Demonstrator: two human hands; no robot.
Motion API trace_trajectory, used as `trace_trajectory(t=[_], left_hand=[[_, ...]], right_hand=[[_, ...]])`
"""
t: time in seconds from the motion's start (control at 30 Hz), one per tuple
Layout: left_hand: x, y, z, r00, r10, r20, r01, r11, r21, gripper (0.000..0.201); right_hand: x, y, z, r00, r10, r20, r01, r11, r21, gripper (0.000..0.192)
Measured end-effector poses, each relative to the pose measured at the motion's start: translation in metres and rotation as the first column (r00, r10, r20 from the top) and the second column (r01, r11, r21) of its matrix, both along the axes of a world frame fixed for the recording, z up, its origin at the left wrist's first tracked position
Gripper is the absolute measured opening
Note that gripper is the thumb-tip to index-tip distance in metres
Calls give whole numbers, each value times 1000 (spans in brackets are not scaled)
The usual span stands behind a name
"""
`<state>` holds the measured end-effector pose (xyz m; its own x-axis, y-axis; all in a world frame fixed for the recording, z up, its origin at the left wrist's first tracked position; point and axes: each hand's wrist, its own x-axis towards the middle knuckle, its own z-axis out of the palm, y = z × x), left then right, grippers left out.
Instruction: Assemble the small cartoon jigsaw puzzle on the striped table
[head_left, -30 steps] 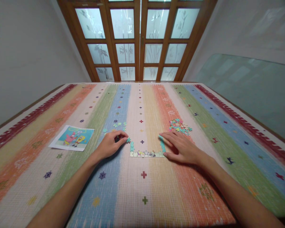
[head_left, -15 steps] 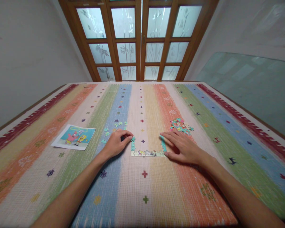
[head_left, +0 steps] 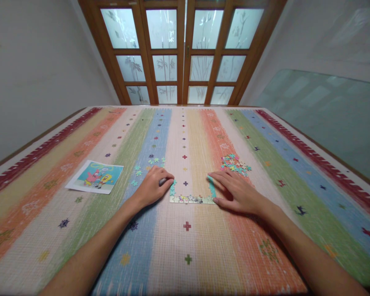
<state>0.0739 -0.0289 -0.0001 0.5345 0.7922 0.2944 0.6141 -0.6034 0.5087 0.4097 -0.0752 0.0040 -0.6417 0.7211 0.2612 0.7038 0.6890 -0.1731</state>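
A partly joined jigsaw puzzle border [head_left: 188, 200] lies on the cloth, with a bottom row and two short sides. At the top of its left side, my left hand [head_left: 152, 185] has thumb and fingers closed on a small teal puzzle piece [head_left: 174, 181], partly covered by the fingertips. Beside the teal right side of the border [head_left: 212, 188] rests my right hand [head_left: 236, 192], thumb and fingers apart, touching its edge. Several loose teal pieces [head_left: 137, 172] lie beyond my left hand. Past my right hand sits a heap of mixed puzzle pieces [head_left: 236, 163].
On the left lies a printed cartoon picture [head_left: 97, 176]. A striped, patterned tablecloth [head_left: 188, 242] covers the table. Behind its far edge stand wooden doors with frosted panes [head_left: 180, 65]. A pale glass panel [head_left: 327, 107] is at the right wall.
My left hand's fingertips have shifted slightly, curling more over the piece at the top of the left side. My right hand has stayed in place.
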Motion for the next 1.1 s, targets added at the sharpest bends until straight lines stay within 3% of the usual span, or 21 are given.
trace_trajectory(t=[1.1], left_hand=[[-2, 3, -5, 1000, 7, -13, -7, 999, 36, 18]], right_hand=[[-1, -1, 3, 1000, 11, 15, -11, 1000, 26, 62]])
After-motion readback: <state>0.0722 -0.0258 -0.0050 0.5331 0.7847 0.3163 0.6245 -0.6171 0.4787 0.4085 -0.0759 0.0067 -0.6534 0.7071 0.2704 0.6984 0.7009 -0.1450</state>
